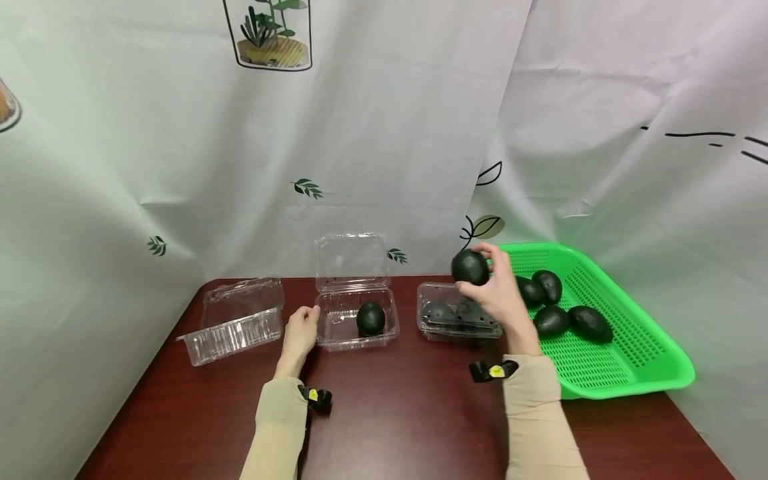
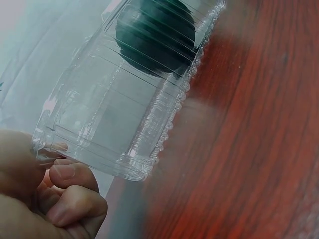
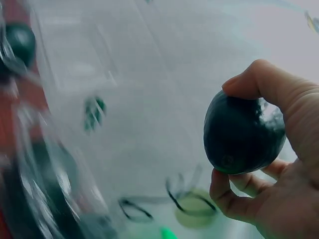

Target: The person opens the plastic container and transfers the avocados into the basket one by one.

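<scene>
My right hand grips a dark avocado between thumb and fingers, raised above a closed clear clamshell box with avocados inside. In the right wrist view the held avocado shows its rounded side, thumb on top and fingers beneath. My left hand pinches the left rim of an open clear clamshell box, whose lid stands up behind it. One avocado lies in the right half of that box. The left wrist view shows thumb and curled fingers at the box's corner.
A green plastic basket with several avocados stands on the right, partly behind my right forearm. Another open clamshell box sits tilted at the left. A white patterned cloth hangs behind the dark red wooden table.
</scene>
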A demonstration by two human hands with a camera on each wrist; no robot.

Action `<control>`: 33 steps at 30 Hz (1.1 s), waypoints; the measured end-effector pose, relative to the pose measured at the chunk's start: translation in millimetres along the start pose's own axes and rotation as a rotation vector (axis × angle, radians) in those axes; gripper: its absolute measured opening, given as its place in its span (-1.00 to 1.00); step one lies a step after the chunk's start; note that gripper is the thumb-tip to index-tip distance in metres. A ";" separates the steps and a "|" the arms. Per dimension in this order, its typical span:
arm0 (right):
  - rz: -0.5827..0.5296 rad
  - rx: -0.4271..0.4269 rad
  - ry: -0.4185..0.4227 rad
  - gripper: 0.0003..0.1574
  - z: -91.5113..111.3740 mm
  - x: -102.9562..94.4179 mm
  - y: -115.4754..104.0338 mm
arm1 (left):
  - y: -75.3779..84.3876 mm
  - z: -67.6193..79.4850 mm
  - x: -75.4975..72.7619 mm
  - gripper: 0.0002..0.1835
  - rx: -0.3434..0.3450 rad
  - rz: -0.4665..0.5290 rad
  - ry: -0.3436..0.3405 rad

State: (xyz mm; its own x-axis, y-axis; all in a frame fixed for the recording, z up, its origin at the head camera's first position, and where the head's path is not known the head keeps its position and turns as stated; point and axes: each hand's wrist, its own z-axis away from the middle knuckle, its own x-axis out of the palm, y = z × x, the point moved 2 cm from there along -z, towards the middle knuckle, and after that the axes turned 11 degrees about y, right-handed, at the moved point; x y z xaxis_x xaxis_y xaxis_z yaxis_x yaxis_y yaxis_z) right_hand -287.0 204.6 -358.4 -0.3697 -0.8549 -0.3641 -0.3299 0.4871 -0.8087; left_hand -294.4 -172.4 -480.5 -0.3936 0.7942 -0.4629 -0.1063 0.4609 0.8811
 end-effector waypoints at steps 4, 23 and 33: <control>0.094 0.022 0.016 -0.09 -11.2 -38.1 9.0 | -0.7 -0.8 0.6 -0.62 -0.001 0.003 0.004; 0.552 -0.109 -0.204 -0.17 5.6 -169.9 64.7 | -0.6 1.9 0.4 -0.64 0.006 0.015 0.022; 0.653 -0.047 -0.442 -0.17 20.9 -167.4 87.3 | -1.7 1.4 0.3 -0.64 0.012 0.010 0.027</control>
State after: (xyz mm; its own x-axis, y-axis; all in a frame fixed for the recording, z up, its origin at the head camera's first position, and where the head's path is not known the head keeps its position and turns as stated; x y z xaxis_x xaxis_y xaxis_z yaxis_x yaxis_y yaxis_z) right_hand -235.7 386.5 -377.7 -0.1252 -0.3803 -0.9164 -0.2050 0.9136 -0.3511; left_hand -293.0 -172.3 -482.3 -0.4187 0.7882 -0.4511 -0.0909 0.4579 0.8844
